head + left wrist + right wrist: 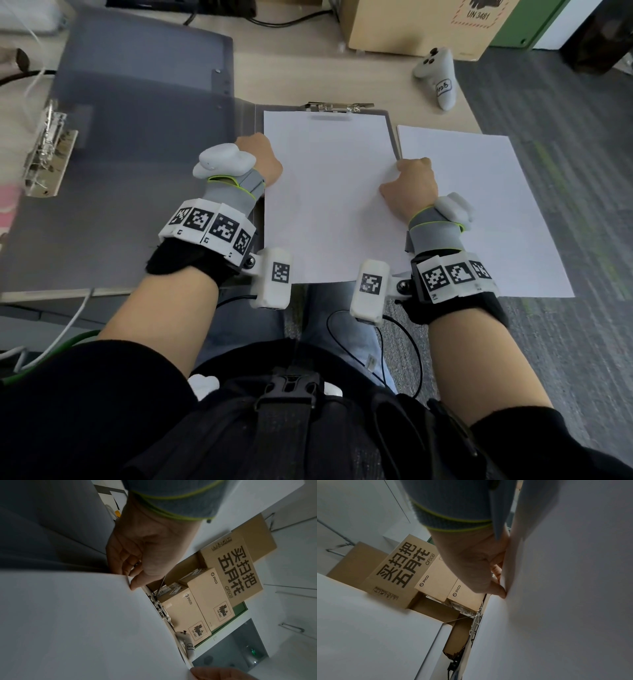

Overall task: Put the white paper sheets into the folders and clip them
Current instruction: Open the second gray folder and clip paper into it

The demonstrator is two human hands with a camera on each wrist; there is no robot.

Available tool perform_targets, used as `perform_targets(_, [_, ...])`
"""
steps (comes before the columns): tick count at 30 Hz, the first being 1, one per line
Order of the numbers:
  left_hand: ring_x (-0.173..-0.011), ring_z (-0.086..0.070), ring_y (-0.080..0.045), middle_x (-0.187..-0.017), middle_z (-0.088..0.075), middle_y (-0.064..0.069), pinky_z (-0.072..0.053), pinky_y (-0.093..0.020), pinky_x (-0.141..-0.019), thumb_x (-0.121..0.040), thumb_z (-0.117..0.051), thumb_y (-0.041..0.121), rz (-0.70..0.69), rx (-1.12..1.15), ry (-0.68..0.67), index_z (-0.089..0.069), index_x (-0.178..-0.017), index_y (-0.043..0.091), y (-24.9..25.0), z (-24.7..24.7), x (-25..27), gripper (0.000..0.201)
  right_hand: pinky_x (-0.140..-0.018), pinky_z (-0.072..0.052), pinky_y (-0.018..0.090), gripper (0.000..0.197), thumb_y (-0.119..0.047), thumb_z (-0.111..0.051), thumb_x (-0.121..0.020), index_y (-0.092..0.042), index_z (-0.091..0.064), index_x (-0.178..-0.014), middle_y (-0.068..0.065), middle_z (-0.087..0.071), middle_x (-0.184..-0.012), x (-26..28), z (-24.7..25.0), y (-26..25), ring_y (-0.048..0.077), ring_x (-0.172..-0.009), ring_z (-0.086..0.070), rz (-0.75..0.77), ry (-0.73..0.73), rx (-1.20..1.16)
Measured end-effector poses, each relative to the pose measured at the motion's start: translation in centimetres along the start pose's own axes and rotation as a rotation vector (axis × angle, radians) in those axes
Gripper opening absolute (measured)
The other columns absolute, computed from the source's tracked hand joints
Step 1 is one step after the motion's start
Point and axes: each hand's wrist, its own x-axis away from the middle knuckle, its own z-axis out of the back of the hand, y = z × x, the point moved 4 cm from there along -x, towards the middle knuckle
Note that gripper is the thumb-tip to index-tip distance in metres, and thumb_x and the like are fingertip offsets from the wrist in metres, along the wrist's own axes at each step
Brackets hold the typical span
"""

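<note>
A grey folder [144,144] lies open on the desk, its cover flapped out to the left. One white sheet [329,198] lies on its right panel, top edge just under the metal clip [339,107]. My left hand [262,161] grips the sheet's left edge; in the left wrist view, the left hand [131,584] pinches the sheet [68,622] between thumb and fingers. My right hand [409,174] holds the right edge; in the right wrist view, the right hand [502,592] pinches the sheet [556,601]. A stack of white paper [486,212] lies to the right.
A lever-arch metal clip [48,150] sits on a folder at the far left. A white controller [436,77] lies at the back right near a cardboard box [411,27]. Cables run along the desk's back and left. The paper stack overhangs the desk's right edge above the carpet.
</note>
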Motion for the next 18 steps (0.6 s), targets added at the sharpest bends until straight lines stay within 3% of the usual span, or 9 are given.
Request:
perform_targets(3, [-0.053, -0.037, -0.021, -0.061, -0.037, -0.005, -0.022, -0.022, -0.047, -0.089, -0.045, 0.004, -0.01, -0.022, -0.005, -0.034, -0.06, 0.009, 0.1, 0.1, 0.0, 0.031, -0.081, -0.041, 0.032, 0.035, -0.007, -0.05, -0.089, 0.001, -0.053, -0.122, 0.015, -0.037, -0.133, 0.0, 0.0, -0.4, 0.039, -0.098, -0.057, 0.008, -0.014, 0.052])
perform_targets(6, [-0.05, -0.033, -0.017, -0.06, -0.038, -0.005, -0.022, -0.021, -0.047, -0.088, -0.046, 0.004, -0.011, -0.016, 0.001, -0.034, -0.06, 0.01, 0.0, 0.1, -0.1, 0.031, -0.08, -0.042, 0.033, 0.029, -0.007, -0.051, -0.089, 0.003, -0.055, -0.116, 0.016, -0.037, -0.132, 0.1, -0.1, -0.6, 0.034, -0.082, -0.051, 0.016, -0.024, 0.083])
perform_targets(10, [-0.049, -0.038, -0.017, -0.059, -0.041, -0.004, -0.024, -0.019, -0.048, -0.085, -0.047, 0.002, -0.01, 0.006, 0.017, -0.036, -0.062, 0.011, -0.2, 0.0, -0.2, 0.027, -0.083, -0.045, 0.037, 0.029, -0.01, -0.053, -0.088, 0.003, -0.054, -0.114, 0.017, -0.037, -0.13, 0.3, -0.1, -0.5, 0.039, -0.104, -0.055, 0.054, -0.021, 0.061])
perform_targets(15, [-0.05, -0.042, -0.019, -0.063, -0.046, -0.004, -0.026, -0.02, -0.048, -0.084, -0.047, 0.004, -0.023, -0.021, 0.005, -0.038, -0.065, 0.012, -0.1, 0.1, -0.3, 0.022, -0.093, -0.039, 0.039, 0.036, -0.021, -0.059, -0.086, -0.004, -0.054, -0.117, 0.014, -0.042, -0.131, 1.2, 0.7, -0.4, 0.034, -0.124, -0.037, 0.023, 0.011, 0.009])
perform_targets(18, [-0.056, -0.047, -0.022, -0.062, -0.047, -0.005, -0.025, -0.021, -0.048, -0.083, -0.046, 0.003, -0.017, -0.052, -0.016, -0.042, -0.071, 0.011, 0.2, 0.4, -0.2, 0.015, -0.101, -0.036, 0.042, 0.045, -0.025, -0.058, -0.088, -0.01, -0.052, -0.13, 0.011, -0.042, -0.137, 1.9, 1.4, -1.3, 0.034, -0.13, -0.032, 0.081, 0.011, -0.038])
